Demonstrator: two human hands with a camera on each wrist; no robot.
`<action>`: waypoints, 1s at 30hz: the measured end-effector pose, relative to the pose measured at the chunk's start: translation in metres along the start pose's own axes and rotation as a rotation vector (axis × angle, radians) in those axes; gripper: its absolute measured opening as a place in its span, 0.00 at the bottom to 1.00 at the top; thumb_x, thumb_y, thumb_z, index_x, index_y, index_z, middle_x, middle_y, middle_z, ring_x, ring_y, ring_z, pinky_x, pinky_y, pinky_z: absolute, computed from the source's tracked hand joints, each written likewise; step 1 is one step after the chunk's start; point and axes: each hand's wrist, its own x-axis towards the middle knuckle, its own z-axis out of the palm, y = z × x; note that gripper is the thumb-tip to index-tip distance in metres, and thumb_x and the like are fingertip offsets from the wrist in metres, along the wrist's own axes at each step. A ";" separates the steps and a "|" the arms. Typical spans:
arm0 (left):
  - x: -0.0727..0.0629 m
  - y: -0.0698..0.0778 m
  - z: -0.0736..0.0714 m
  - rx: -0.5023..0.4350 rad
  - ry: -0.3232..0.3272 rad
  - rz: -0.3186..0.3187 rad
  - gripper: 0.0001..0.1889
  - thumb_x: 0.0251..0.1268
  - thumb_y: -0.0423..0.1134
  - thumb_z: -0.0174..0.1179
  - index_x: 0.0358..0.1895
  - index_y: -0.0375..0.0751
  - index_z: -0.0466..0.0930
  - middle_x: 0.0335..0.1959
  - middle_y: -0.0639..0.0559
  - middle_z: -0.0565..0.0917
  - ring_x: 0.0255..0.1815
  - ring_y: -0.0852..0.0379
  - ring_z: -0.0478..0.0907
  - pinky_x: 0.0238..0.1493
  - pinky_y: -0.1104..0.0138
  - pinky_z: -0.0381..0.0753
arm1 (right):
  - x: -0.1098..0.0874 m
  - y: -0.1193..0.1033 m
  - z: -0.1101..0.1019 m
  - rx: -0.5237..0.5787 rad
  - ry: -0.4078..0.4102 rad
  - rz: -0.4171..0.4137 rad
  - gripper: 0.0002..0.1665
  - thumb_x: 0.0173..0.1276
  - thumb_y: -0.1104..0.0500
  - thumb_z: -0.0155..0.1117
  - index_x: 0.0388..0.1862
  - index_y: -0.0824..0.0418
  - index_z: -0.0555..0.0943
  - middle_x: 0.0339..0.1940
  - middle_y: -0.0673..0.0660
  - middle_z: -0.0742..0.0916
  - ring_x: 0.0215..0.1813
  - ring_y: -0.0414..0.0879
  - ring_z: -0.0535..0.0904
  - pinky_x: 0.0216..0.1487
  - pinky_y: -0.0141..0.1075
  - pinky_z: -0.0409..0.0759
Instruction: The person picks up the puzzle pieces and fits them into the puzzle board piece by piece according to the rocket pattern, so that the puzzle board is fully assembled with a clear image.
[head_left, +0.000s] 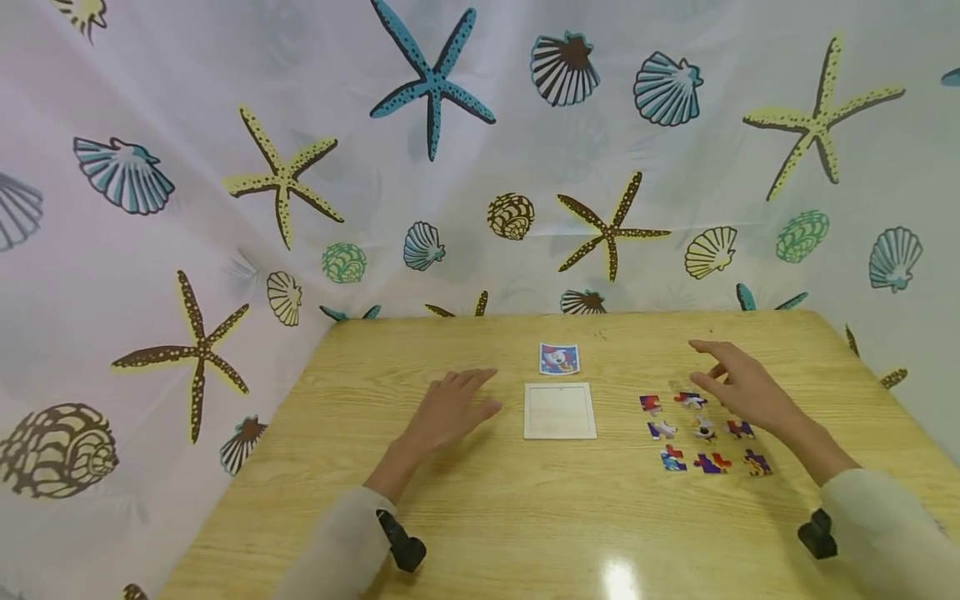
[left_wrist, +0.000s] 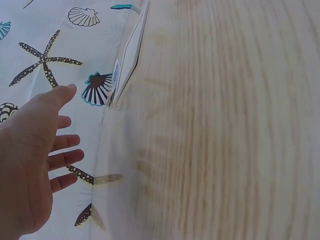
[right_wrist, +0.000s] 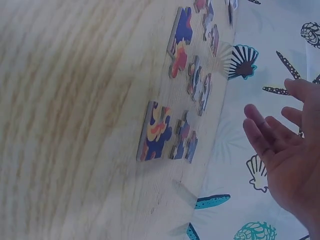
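Note:
My left hand (head_left: 450,408) hovers over the table, left of a white square puzzle frame (head_left: 558,421). Its fingers are loosely extended and hold nothing, as the left wrist view also shows. Just behind the frame lies a small picture card (head_left: 559,359) with a white cartoon figure on blue. On the right, loose jigsaw pieces are spread in rough rows, among them a blue-and-orange piece (head_left: 757,462) and a red one (head_left: 651,404). Above their back right side hangs my right hand (head_left: 735,383), fingers relaxed and slightly bent, with nothing between them. It partly covers the area behind the pieces.
The light wooden table (head_left: 465,525) carries the frame, card and pieces. A white curtain (head_left: 480,275) printed with starfish and shells hangs along its back and both sides. Each sleeve has a black wrist mount (head_left: 401,542) on it.

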 end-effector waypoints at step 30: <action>0.010 0.017 0.036 -0.224 -0.063 0.026 0.37 0.71 0.56 0.65 0.78 0.44 0.67 0.78 0.43 0.68 0.82 0.40 0.57 0.79 0.37 0.49 | 0.011 -0.001 0.030 0.340 -0.191 0.197 0.23 0.79 0.65 0.60 0.69 0.71 0.75 0.66 0.74 0.79 0.14 0.39 0.59 0.16 0.33 0.66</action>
